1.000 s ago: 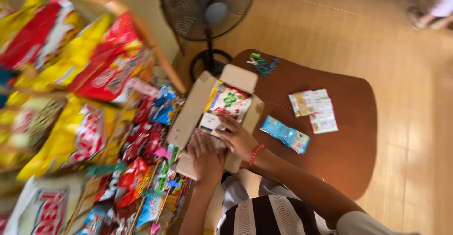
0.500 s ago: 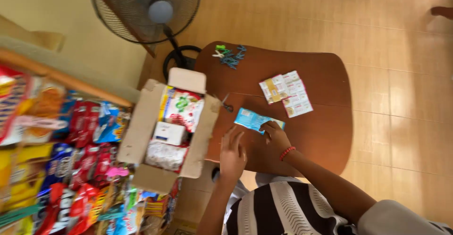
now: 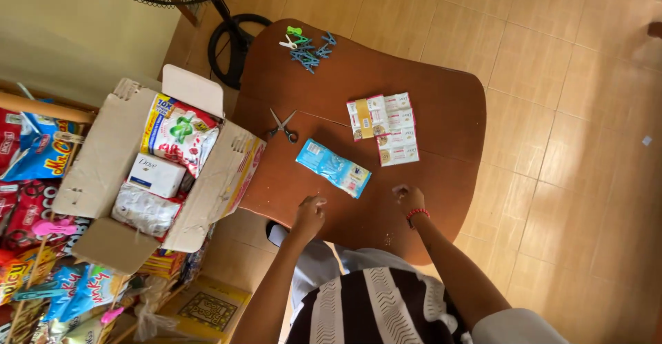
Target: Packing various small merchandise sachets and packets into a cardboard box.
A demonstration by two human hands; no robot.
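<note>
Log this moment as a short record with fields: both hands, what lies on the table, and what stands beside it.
Left hand: left hand loosely closed, empty, over the brown wooden table
Right hand: right hand empty, red bracelet at the wrist
Nearest item: light blue plastic sachet strip, lying flat between the hands, untouched
Also on table: small metal scissors, strip of white and orange sachets, pile of blue clothes pegs
Beside table: open cardboard box holding packaged goods

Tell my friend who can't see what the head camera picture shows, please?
A person's left hand and right hand rest empty on a brown table, near a blue packet. Scissors, flat sachets and clothes pegs lie farther off; an open cardboard box sits left.
</note>
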